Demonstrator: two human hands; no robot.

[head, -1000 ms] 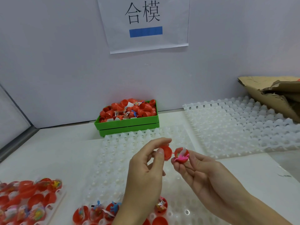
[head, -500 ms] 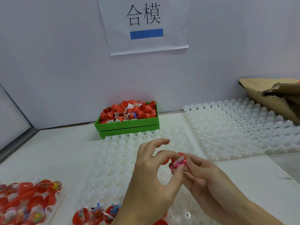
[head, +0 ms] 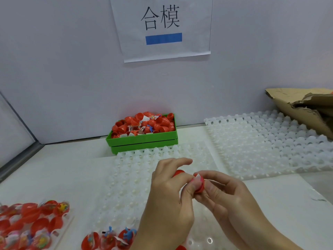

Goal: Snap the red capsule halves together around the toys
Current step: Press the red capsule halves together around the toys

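Both hands are meeting over the worktop [head: 59, 170], above a translucent dimpled tray [head: 126, 179]. The left hand [head: 169, 201] is curling its fingers [head: 180, 162] around one red capsule half [head: 178, 172], only a small red patch of it showing between the forefinger and thumb. The right hand [head: 228, 197] is pinching the other red half [head: 199, 184] between its thumb and fingertips, and a scrap of white and pink toy wrapping [head: 197, 177] is sticking out at that half's rim. The two halves are sitting just beside each other between the hands; whether they are fully closed together cannot be told, as the left thumb is covering the seam. Beyond the fingers, against the wall, a green bin [head: 144, 141] is holding a heap of loose red halves and wrapped toys. Beyond and to the right of the fingers a second dimpled tray [head: 270, 141] is lying flat, with torn cardboard [head: 302, 109] at its far right edge. Near the left wrist, filled open halves [head: 108, 239] are standing in the near tray's cups, and further left another batch of red halves [head: 32, 222] is resting in a clear tray. A paper sign [head: 162, 26] is hanging on the wall above.
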